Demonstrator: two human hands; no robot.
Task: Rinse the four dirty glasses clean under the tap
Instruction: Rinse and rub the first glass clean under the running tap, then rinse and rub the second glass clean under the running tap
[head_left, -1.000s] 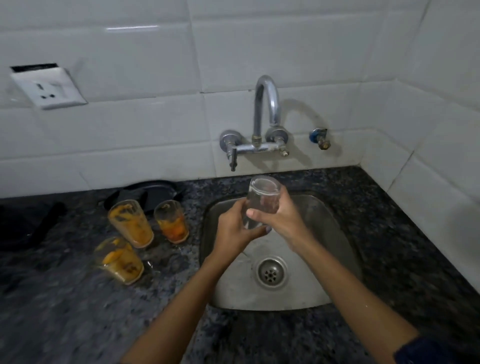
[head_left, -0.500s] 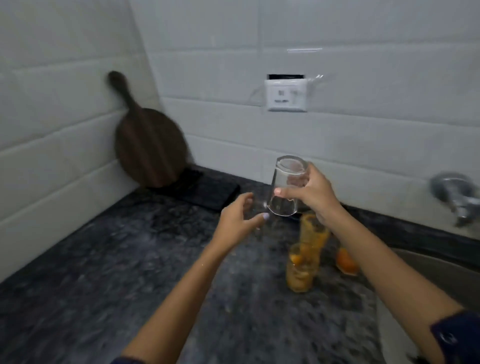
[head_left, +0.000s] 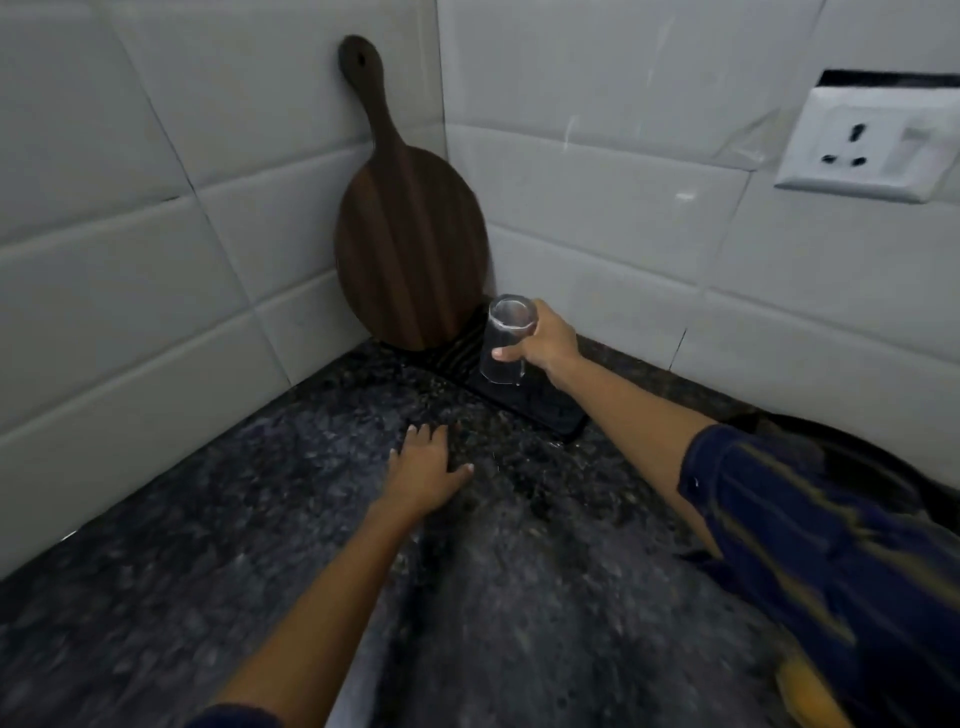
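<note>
Right hand (head_left: 545, 345) grips clear glass (head_left: 505, 340) upside down, rim at or just above black ridged mat (head_left: 524, 400) in counter corner; contact unclear. Left hand (head_left: 426, 467) flat, fingers spread, on dark granite counter (head_left: 260, 545). Wooden board (head_left: 410, 234) leans against wall tiles behind mat.
</note>
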